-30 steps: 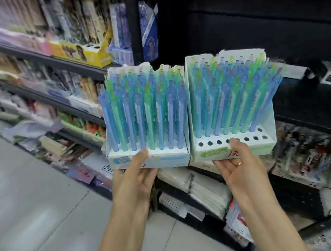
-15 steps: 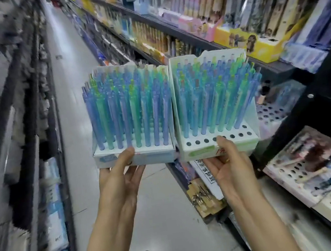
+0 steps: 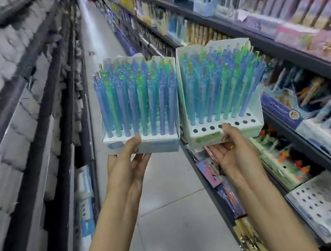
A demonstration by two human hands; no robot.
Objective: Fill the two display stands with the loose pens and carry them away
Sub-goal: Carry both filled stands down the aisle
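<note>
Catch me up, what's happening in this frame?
A person stands in a shop aisle holding two pen display stands side by side, one in each of the hands. The left hand grips the left stand from below, thumb on its front edge; its visible holes are all filled with blue and green pens. The right hand grips the right stand the same way; its front row of holes is empty. Stocked shelves run along both sides.
</note>
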